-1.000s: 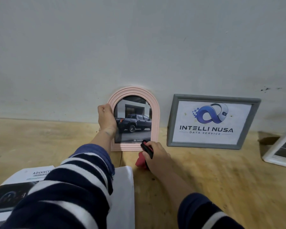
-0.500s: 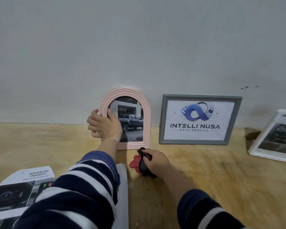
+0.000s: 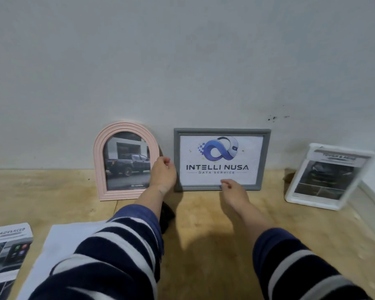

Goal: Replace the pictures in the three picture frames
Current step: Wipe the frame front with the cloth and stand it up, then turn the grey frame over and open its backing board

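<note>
While both arms in dark blue and white striped sleeves reach forward over the wooden table [image 3: 214, 230], the left hand [image 3: 162, 174] sits in the gap between the pink arched frame [image 3: 100, 161] and the grey frame [image 3: 222, 160], its fingers curled at the grey frame's left edge and its wrist crossing the pink frame's right side; whether the fingers actually grip that edge cannot be told. The right hand [image 3: 233, 189] lies at the grey frame's bottom rail, fingers bent with their tips touching the rail, and again a true pinch cannot be confirmed. Both frames stand upright against the pale wall [image 3: 182, 61]; the pink one holds a picture of a dark pickup truck, the grey one a sheet reading INTELLI NUSA DATA SERVICE. Well to the right, a white frame [image 3: 290, 191] leans back with a dark printed picture in it. Near the left forearm a dark object [image 3: 168, 213] lies on the table, mostly hidden. At lower left rest a printed leaflet [image 3: 9, 245] headed ADVANCED and a blank white sheet [image 3: 59, 241].
</note>
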A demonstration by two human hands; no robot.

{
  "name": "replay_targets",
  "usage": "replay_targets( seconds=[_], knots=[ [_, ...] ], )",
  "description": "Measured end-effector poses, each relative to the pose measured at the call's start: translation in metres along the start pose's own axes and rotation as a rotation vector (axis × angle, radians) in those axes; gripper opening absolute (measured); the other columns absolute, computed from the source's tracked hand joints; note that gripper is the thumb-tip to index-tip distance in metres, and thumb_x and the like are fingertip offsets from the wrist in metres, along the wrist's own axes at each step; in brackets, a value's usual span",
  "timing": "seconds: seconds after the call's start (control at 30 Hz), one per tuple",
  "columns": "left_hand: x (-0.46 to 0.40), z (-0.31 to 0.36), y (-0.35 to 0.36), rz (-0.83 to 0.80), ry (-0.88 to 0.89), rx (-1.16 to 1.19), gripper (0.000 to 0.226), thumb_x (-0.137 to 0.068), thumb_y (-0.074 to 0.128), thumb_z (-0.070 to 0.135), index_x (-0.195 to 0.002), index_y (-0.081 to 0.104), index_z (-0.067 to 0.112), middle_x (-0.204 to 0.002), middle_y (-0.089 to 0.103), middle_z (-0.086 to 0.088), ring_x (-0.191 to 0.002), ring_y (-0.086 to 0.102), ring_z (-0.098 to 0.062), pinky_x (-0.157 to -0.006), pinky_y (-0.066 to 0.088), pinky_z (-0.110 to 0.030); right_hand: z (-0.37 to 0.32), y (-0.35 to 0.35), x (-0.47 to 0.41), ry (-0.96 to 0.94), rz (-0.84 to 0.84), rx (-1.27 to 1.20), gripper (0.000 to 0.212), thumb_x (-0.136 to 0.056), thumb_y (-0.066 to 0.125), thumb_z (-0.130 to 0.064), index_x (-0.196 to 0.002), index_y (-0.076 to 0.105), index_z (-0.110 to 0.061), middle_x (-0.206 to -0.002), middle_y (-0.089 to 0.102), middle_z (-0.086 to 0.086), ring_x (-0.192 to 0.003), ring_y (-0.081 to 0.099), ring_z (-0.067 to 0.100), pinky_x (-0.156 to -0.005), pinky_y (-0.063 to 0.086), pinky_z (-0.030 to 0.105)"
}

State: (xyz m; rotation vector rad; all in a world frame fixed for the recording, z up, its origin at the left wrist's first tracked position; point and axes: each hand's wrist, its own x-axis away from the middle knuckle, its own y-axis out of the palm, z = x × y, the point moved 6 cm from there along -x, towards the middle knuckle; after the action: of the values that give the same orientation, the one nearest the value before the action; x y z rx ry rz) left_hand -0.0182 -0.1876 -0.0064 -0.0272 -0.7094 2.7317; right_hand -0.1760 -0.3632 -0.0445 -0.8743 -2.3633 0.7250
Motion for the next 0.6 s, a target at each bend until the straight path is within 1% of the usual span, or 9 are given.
replay_targets(
  seconds=[0.07, 0.13, 0.23, 0.33, 0.4, 0.47, 0.5, 0.53, 0.6],
  knots=[
    [-0.002, -0.002, 0.002, -0.014, -0.105, 0.057, 0.043, -0.100, 0.041, 0.027, -0.138, 0.040, 0.007, -0.136, 0.050, -0.014, -0.124, 0.048, -0.031, -0.108, 0.036, -0.039, 0.007, -0.025, -0.013, 0.050, 0.053, -0.014, 0.037, -0.102, 0.036, -0.021, -0.136, 0.049, -0.014, -0.141, 0.050, 0.007, -0.127, 0.047, 0.027, -0.100, 0.036, 0.030],
    [0.001, 0.004, 0.020, -0.012, -0.180, 0.095, 0.050, -0.102, 0.038, 0.031, -0.145, 0.031, 0.007, -0.141, 0.045, -0.015, -0.128, 0.045, -0.033, -0.110, 0.034, -0.041, 0.024, -0.063, -0.027, 0.087, 0.101, -0.031, 0.040, -0.103, 0.034, -0.021, -0.140, 0.045, -0.013, -0.145, 0.046, 0.009, -0.130, 0.044, 0.029, -0.102, 0.035, 0.031],
    [0.001, 0.008, 0.035, 0.002, -0.236, 0.103, 0.053, -0.103, 0.033, 0.031, -0.150, 0.022, 0.006, -0.149, 0.037, -0.016, -0.135, 0.037, -0.034, -0.110, 0.029, -0.040, 0.037, -0.094, -0.050, 0.110, 0.107, -0.066, 0.042, -0.103, 0.031, -0.021, -0.143, 0.039, -0.010, -0.146, 0.044, 0.010, -0.132, 0.042, 0.030, -0.107, 0.033, 0.036],
    [0.000, 0.006, 0.041, 0.022, -0.289, 0.139, 0.055, -0.104, 0.029, 0.034, -0.153, 0.016, 0.010, -0.156, 0.026, -0.012, -0.141, 0.027, -0.034, -0.113, 0.024, -0.044, 0.042, -0.109, -0.067, 0.138, 0.123, -0.125, 0.045, -0.103, 0.032, -0.028, -0.146, 0.033, -0.016, -0.147, 0.042, 0.012, -0.131, 0.043, 0.034, -0.109, 0.035, 0.047],
    [-0.003, 0.006, 0.043, 0.030, -0.319, 0.164, 0.055, -0.104, 0.027, 0.032, -0.153, 0.014, 0.012, -0.157, 0.024, -0.010, -0.142, 0.026, -0.034, -0.113, 0.023, -0.045, 0.042, -0.114, -0.074, 0.161, 0.126, -0.156, 0.047, -0.103, 0.032, -0.029, -0.148, 0.029, -0.019, -0.148, 0.039, 0.012, -0.131, 0.042, 0.036, -0.109, 0.035, 0.049],
    [-0.006, 0.005, 0.046, 0.038, -0.358, 0.200, 0.051, -0.102, 0.028, 0.024, -0.151, 0.021, 0.009, -0.154, 0.030, -0.013, -0.137, 0.033, -0.035, -0.108, 0.029, -0.043, 0.041, -0.112, -0.079, 0.179, 0.079, -0.182, 0.051, -0.102, 0.033, -0.024, -0.151, 0.022, -0.020, -0.150, 0.037, 0.012, -0.131, 0.041, 0.037, -0.109, 0.035, 0.049],
    [-0.006, 0.003, 0.048, 0.038, -0.375, 0.228, 0.049, -0.101, 0.028, 0.020, -0.149, 0.026, 0.006, -0.151, 0.034, -0.016, -0.134, 0.036, -0.036, -0.106, 0.032, -0.042, 0.042, -0.108, -0.083, 0.182, 0.050, -0.204, 0.055, -0.099, 0.034, -0.018, -0.152, 0.019, -0.021, -0.150, 0.037, 0.012, -0.129, 0.044, 0.038, -0.107, 0.038, 0.050],
    [-0.006, 0.002, 0.051, 0.033, -0.384, 0.251, 0.048, -0.101, 0.029, 0.018, -0.147, 0.030, 0.004, -0.151, 0.035, -0.016, -0.134, 0.037, -0.036, -0.107, 0.033, -0.043, 0.043, -0.105, -0.086, 0.192, 0.019, -0.229, 0.059, -0.096, 0.034, -0.013, -0.152, 0.018, -0.023, -0.148, 0.040, 0.011, -0.125, 0.047, 0.038, -0.104, 0.042, 0.050],
    [-0.002, 0.001, 0.055, 0.023, -0.400, 0.286, 0.050, -0.101, 0.028, 0.020, -0.150, 0.025, 0.009, -0.153, 0.031, -0.010, -0.138, 0.032, -0.032, -0.112, 0.027, -0.044, 0.047, -0.099, -0.092, 0.198, -0.028, -0.255, 0.061, -0.092, 0.035, -0.008, -0.150, 0.023, -0.024, -0.140, 0.048, 0.011, -0.116, 0.054, 0.038, -0.097, 0.049, 0.050]
  ],
)
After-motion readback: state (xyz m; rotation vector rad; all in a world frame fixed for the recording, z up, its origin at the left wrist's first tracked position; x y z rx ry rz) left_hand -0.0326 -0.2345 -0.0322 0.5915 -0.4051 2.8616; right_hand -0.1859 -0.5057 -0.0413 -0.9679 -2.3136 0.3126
